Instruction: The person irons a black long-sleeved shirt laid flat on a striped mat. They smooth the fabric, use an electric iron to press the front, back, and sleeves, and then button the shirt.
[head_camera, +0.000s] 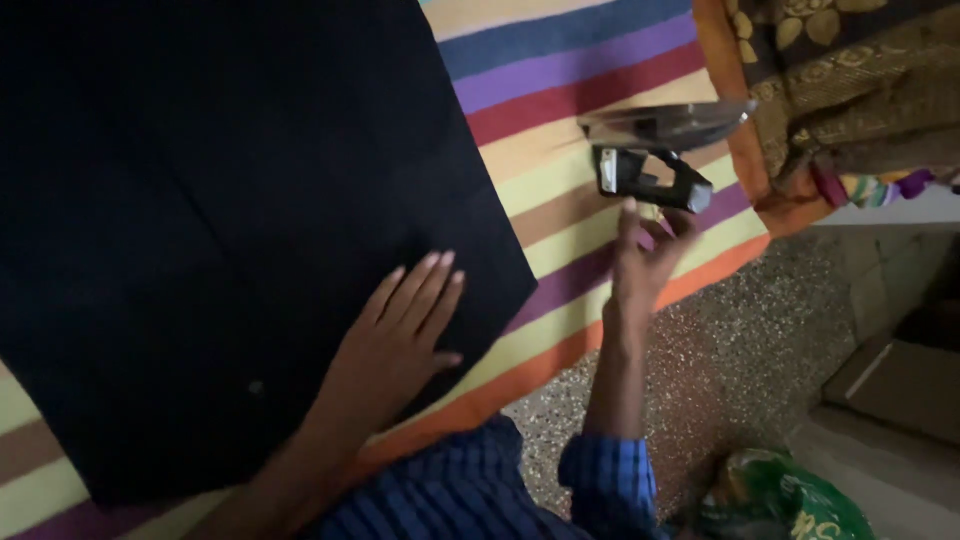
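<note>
Two bare hands are working over a dark cloth (230, 200) that is lying spread across a striped cover (590, 90) on the worktop. The left hand (395, 340) is resting flat on the cloth near its corner at about five o'clock of the fabric, fingers straight and together, grip open, holding nothing; pressing down like this seems to be keeping the fabric smooth and in place. The right hand (640, 260) is reaching up toward two o'clock, its fingertips touching or just meeting the black handle of an iron (655, 150). Its fingers are partly spread and not yet wrapped round the handle, so the grip is reading as open. The iron is standing tipped on its side or heel at the far right of the striped cover, shiny soleplate facing up and away, well apart from the dark cloth; parked like that, the plate is staying off the fabric.

At one o'clock a brown patterned blanket (850, 70) is lying bunched against the cover's orange edge. Beyond the edge, at four o'clock, speckled floor (740, 350) is showing. A green bag (780, 500) is sitting at five o'clock beside the person's blue striped sleeve (610, 480); what it is holding cannot be made out. A cardboard box (900, 385) is lying at four o'clock, its top closed, so nothing of its contents is showing
</note>
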